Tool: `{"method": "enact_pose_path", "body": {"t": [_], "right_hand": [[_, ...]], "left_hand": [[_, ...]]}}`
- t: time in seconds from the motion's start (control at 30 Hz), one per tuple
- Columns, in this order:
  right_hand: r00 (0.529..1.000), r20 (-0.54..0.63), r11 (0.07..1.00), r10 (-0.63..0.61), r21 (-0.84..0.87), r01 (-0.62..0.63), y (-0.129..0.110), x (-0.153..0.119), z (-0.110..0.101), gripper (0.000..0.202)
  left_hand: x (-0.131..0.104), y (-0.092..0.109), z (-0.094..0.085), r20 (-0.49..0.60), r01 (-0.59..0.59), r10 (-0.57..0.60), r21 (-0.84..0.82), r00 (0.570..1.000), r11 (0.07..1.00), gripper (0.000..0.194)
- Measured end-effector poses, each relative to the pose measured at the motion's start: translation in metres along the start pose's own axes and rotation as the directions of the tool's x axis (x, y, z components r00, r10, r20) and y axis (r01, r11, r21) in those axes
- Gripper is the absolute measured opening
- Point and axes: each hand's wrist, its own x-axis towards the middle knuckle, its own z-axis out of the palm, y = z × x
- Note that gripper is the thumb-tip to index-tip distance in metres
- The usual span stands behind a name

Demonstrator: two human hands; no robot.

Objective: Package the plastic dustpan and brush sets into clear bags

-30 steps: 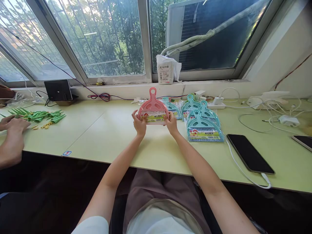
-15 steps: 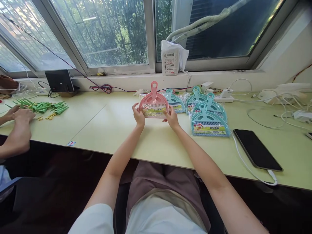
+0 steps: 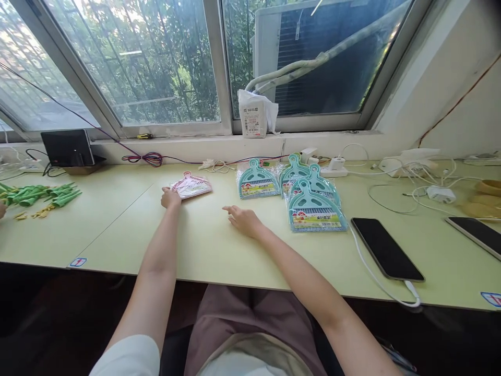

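Note:
A pink dustpan-and-brush set point(image 3: 191, 186) in clear wrap lies low over the table at the centre left, its handle toward the window. My left hand point(image 3: 171, 198) grips its left edge; the fingertips are partly hidden behind it. My right hand point(image 3: 243, 219) holds nothing and hovers over or rests on the table, index finger stretched out to the left. Beyond it a wrapped teal dustpan set point(image 3: 258, 180) lies face up. More teal sets overlap to the right, the nearest one point(image 3: 316, 209) showing a yellow-green label.
At the right lie a black phone point(image 3: 385, 248) with a white charging cable, a second dark device point(image 3: 477, 235) and tangled white cables point(image 3: 442, 180). Green pieces point(image 3: 35, 196) and a tablet point(image 3: 68, 149) stand at the left. A white packet point(image 3: 254, 115) sits on the sill.
The pink set has moved left and been lowered toward the table, in my left hand. My right hand has let go of it. The view has turned right.

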Motion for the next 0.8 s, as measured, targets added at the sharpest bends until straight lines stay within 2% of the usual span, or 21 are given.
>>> {"method": "enact_pose_path", "body": {"t": [0.07, 0.13, 0.17, 0.2, 0.27, 0.33, 0.4, 0.47, 0.53, 0.6, 0.67, 0.8], "right_hand": [[1.000, 0.013, 1.000, -0.006, -0.008, 0.007, 0.000, 0.000, 0.000, 0.039], [1.000, -0.005, 1.000, 0.000, 0.004, 0.000, 0.003, 0.001, 0.002, 0.035], [1.000, -0.014, 1.000, 0.001, 0.011, -0.001, 0.004, 0.001, 0.003, 0.034], [1.000, -0.023, 1.000, 0.004, 0.018, -0.004, 0.004, 0.001, 0.003, 0.034], [0.999, -0.050, 1.000, 0.011, 0.028, -0.009, 0.005, 0.001, 0.005, 0.034], [0.996, -0.091, 0.999, 0.011, 0.031, -0.008, 0.004, 0.000, 0.005, 0.035], [0.991, -0.134, 1.000, 0.003, 0.024, 0.000, 0.003, 0.000, 0.005, 0.036], [0.986, -0.167, 1.000, -0.008, 0.014, 0.010, 0.003, 0.000, 0.003, 0.034], [0.982, -0.188, 1.000, -0.013, 0.004, 0.014, 0.003, 0.000, 0.001, 0.033], [0.984, -0.180, 1.000, -0.003, -0.021, 0.000, 0.003, 0.001, 0.001, 0.034], [0.986, -0.168, 0.998, 0.020, -0.063, -0.031, 0.004, 0.003, 0.003, 0.038], [0.967, -0.243, 0.984, 0.077, -0.136, -0.113, 0.011, 0.007, 0.010, 0.055]], "left_hand": [[0.001, 0.006, -0.004, -0.014, -0.057, 0.058, 0.064, 0.998, 0.996, 0.042], [-0.008, 0.018, -0.001, -0.052, -0.186, 0.196, 0.160, 0.979, 0.969, 0.050], [-0.017, 0.025, 0.003, -0.060, -0.271, 0.290, 0.219, 0.955, 0.937, 0.052], [-0.028, 0.033, 0.010, -0.031, -0.364, 0.383, 0.245, 0.923, 0.898, 0.051], [-0.055, 0.051, 0.028, 0.153, -0.500, 0.477, 0.200, 0.865, 0.843, 0.042], [-0.082, 0.067, 0.052, 0.291, -0.560, 0.509, 0.129, 0.810, 0.818, 0.031], [-0.106, 0.081, 0.076, 0.424, -0.569, 0.496, 0.057, 0.757, 0.820, 0.029], [-0.121, 0.093, 0.094, 0.493, -0.546, 0.472, 0.008, 0.731, 0.838, 0.031], [-0.129, 0.100, 0.103, 0.514, -0.516, 0.454, -0.025, 0.728, 0.856, 0.030], [-0.129, 0.105, 0.102, 0.511, -0.497, 0.450, -0.051, 0.733, 0.866, 0.026], [-0.124, 0.106, 0.094, 0.500, -0.489, 0.456, -0.072, 0.736, 0.869, 0.019], [-0.105, 0.098, 0.063, 0.541, -0.460, 0.442, -0.111, 0.715, 0.881, 0.017]]}}
